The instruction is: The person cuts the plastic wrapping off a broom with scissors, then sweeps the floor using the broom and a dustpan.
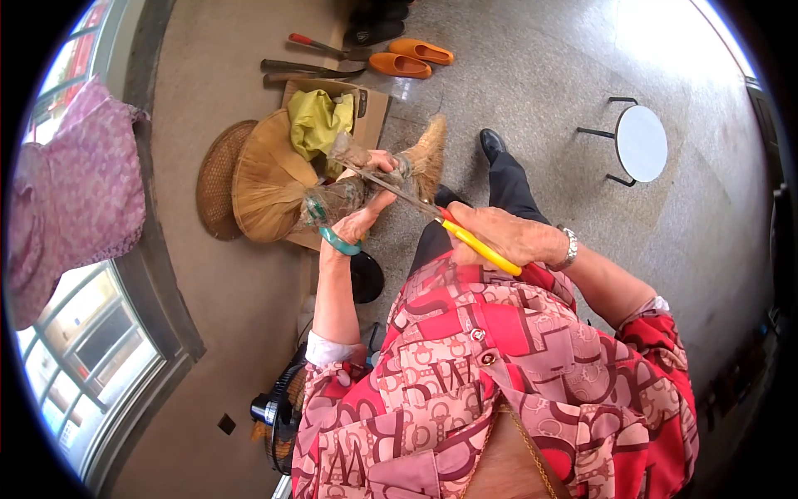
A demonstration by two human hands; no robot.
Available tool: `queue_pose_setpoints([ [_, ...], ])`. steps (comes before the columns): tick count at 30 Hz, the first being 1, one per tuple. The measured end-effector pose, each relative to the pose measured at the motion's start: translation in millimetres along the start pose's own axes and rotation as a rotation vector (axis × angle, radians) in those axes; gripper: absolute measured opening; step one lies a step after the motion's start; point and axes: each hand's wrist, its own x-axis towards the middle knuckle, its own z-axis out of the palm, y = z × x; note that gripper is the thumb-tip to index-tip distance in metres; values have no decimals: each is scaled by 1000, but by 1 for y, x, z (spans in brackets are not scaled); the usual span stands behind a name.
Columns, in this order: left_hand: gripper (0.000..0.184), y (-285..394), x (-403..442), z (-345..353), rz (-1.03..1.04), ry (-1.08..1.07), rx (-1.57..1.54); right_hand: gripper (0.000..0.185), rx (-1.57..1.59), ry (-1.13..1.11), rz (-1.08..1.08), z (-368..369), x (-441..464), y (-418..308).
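Observation:
My left hand (pixel 366 218), with a green bangle at its wrist, is wrapped round a straw broom (pixel 429 156) bound in clear plastic and tape. The flared straw end points up and right, while the plastic-wrapped part extends left in front of a tan fan-shaped piece (pixel 270 179); whether they join I cannot tell. My right hand (pixel 503 235) is closed on a tool with a yellow and red handle (pixel 482 247). Its long, narrow metal part crosses the broom close to my left fingers. The tool's exact kind is unclear.
A cardboard box (pixel 371 112) with a yellow bag (pixel 320 122) stands by the wall, near a woven round item (pixel 218 179). Orange shoes (pixel 401 65) and long-handled tools (pixel 312 68) lie beyond. A white stool (pixel 641 143) stands right; a fan (pixel 285 412) is lower left.

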Motion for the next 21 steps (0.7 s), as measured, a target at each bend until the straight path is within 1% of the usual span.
queue_pose_setpoints([
  [1, 32, -1, 0, 1, 3, 0, 6, 37, -14, 60, -56, 1, -1, 1],
  [2, 32, 0, 0, 1, 1, -4, 3, 37, -12, 63, -52, 3, -1, 2],
  [4, 32, 2, 0, -1, -12, 3, 50, 31, 126, 176, 2, 8, 3, 5],
  [5, 32, -3, 2, 0, -12, -2, 49, 31, 127, 180, 4, 6, 1, 7],
  [7, 31, -5, 2, -4, -100, -4, 39, 25, 161, 148, 13, 3, 0, 0],
  [8, 30, -4, 6, -5, -59, -42, 96, 25, 163, 150, 13, 5, -1, 6],
  [9, 30, -2, 7, -3, -61, -43, 97, 25, 277, 65, 97, 6, 0, 16],
  [11, 27, 5, 11, 2, 24, -70, 2, 25, 393, -21, 180, 6, 1, 22],
  [12, 26, 9, 15, 3, 87, -98, 156, 29, 347, -7, 22, 7, 3, 21],
  [13, 26, 13, 17, 4, 86, -104, 153, 33, 298, 9, -134, 8, 3, 21],
  [15, 15, 16, 17, 8, -75, -155, 165, 32, 467, -56, -2, 11, 7, 27],
  [17, 32, 6, 16, 0, -296, -138, -54, 50, 58, 139, -87, 10, 8, 26],
  [18, 30, 5, 17, 0, -368, -114, -195, 58, 164, 122, 148, 1, 5, 1],
  [19, 26, 2, 17, 5, -331, -134, -182, 58, 164, 122, 149, 3, 12, 5],
  [21, 18, -4, 18, 14, -254, -170, -159, 63, 300, 203, 93, 1, 27, 6],
])
